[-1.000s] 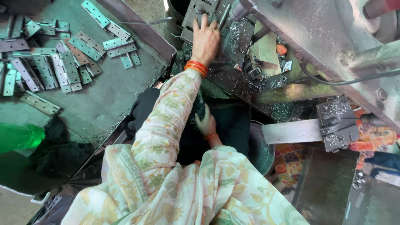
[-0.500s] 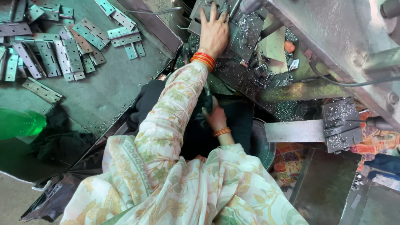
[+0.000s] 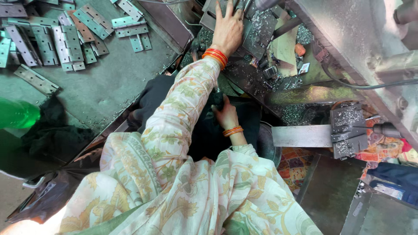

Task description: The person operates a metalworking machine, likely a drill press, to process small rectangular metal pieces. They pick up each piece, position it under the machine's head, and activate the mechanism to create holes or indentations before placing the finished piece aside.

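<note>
My left hand (image 3: 227,29) reaches far forward onto the machine bed (image 3: 257,39), which is strewn with metal shavings. Its fingers are spread flat on a grey metal plate (image 3: 210,13), pressing it down beside a dark spindle (image 3: 264,4) at the top edge. Orange bangles circle that wrist. My right hand (image 3: 226,114), also with orange bangles, sits low in the dark gap below the bed. Its fingers are curled against something dark that I cannot make out. Floral sleeves cover both arms.
Several flat metal hinges (image 3: 65,41) lie scattered on a green tray (image 3: 109,82) at the left. A green bottle (image 3: 17,114) and dark cloth lie at the tray's near edge. At the right a steel bar (image 3: 300,135) ends in a clamp block (image 3: 348,130) with shavings.
My left hand has slid a little farther up the machine bed onto the plate. The right hand stays in the dark gap, and the view has shifted slightly.
</note>
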